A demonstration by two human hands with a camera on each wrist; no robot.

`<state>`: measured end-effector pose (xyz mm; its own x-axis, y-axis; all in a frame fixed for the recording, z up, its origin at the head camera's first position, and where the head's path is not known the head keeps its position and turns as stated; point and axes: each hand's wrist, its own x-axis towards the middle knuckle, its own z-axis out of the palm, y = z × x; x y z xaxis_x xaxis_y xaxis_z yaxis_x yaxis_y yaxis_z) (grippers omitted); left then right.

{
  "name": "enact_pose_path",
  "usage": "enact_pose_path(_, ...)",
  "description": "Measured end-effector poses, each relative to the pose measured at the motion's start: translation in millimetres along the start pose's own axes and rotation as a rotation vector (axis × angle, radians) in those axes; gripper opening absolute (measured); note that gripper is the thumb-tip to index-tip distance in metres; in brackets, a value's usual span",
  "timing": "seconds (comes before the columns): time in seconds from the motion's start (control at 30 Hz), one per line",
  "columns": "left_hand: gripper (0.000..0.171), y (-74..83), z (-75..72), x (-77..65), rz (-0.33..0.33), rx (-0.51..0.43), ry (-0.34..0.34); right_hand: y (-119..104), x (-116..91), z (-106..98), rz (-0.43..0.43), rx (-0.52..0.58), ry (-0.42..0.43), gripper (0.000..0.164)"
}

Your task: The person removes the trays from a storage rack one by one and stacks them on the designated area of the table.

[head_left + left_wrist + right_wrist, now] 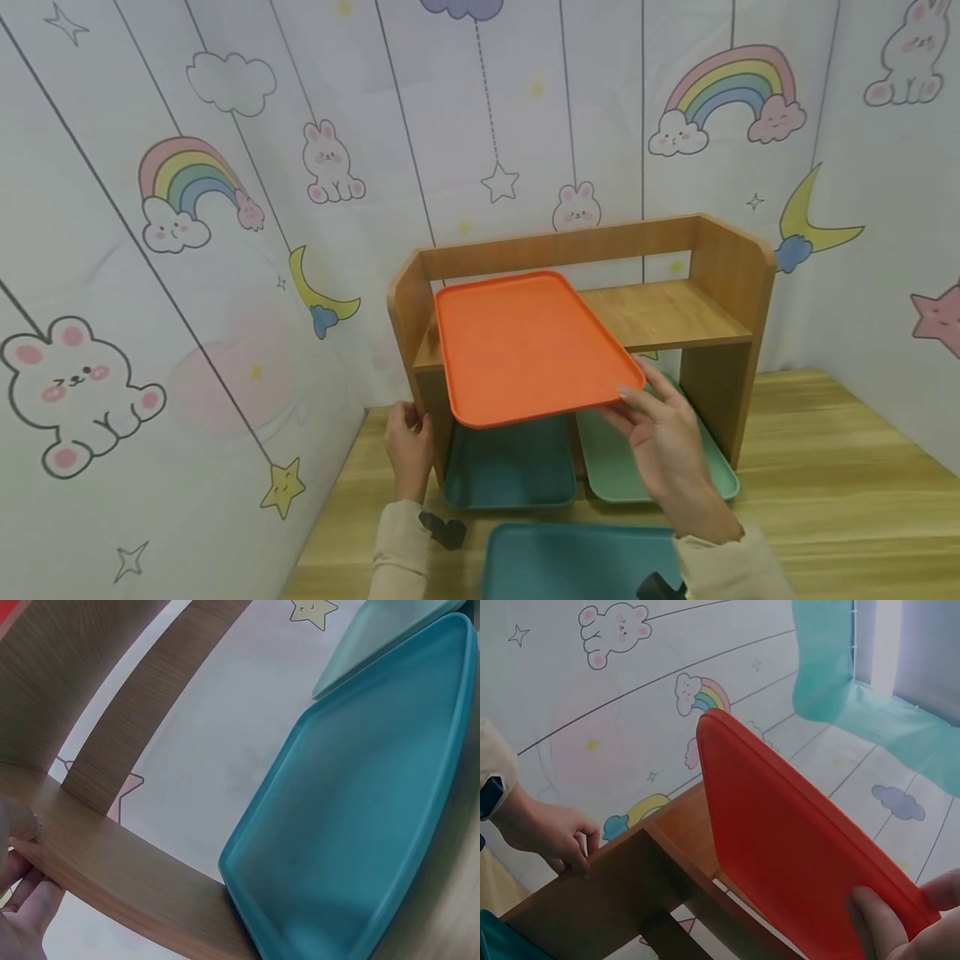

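An orange tray (532,350) is held up over the left part of a wooden desk shelf (667,310). My right hand (670,458) grips the tray at its near right corner, thumb on one face and fingers on the other. In the right wrist view the orange tray (780,840) slants; whether its far end touches the upper board I cannot tell. My left hand (410,454) holds the front edge of the shelf's left side panel. In the left wrist view, thumb and fingers of the left hand (26,900) lie on either side of that panel.
Under the shelf, a dark teal tray (510,471) lies at the left and a pale green tray (618,462) at the right. A blue tray (577,558) lies on the wood-grain table (847,492) in front. A patterned wall covering (480,108) stands behind and left.
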<state>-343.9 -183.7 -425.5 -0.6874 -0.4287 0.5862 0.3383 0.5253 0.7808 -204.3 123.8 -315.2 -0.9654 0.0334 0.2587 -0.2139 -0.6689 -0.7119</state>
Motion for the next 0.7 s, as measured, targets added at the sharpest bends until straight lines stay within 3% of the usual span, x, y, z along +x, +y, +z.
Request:
enact_pose_path(0.13,0.012,-0.7,1.0,-0.1,0.006,0.009,0.007,-2.4,-2.1,-5.5,-0.006,0.014,-0.021,0.07)
enact_pose_path(0.4,0.013,-2.2,1.5,-1.2,0.022,0.022,0.017,-6.4,-6.5,-18.6,-0.046,0.065,-0.054,0.048)
enact_pose_path(0.7,0.013,-2.0,1.1,-0.9,0.02,0.028,0.009,-13.8,-11.8,-36.9,-0.074,0.147,-0.138,0.04)
